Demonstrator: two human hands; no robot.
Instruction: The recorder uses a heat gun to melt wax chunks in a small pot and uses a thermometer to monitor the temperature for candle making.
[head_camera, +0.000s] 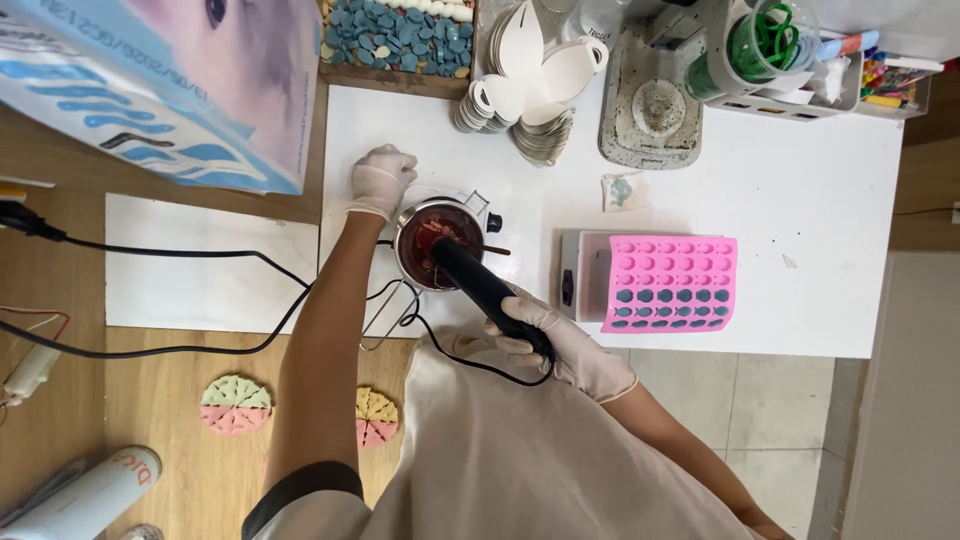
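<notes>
My right hand (560, 345), gloved, is wrapped around the handle of a black heat gun (487, 288), nozzle aimed down into the small metal pot (437, 243). The pot sits on the white table (800, 200), near its front-left edge, with dark red melt inside and a thin stick across the rim. My left hand (380, 180), also gloved, rests just behind the pot at its far-left side, fingers curled; I cannot tell whether it grips anything. The gun's black cord (200, 255) trails off left across the wooden floor. To the right of the pot, a pink silicone mould (670, 283) lies on a small scale, its lower rows filled with dark pieces. A stack of white paper cones (535, 75) stands behind.
</notes>
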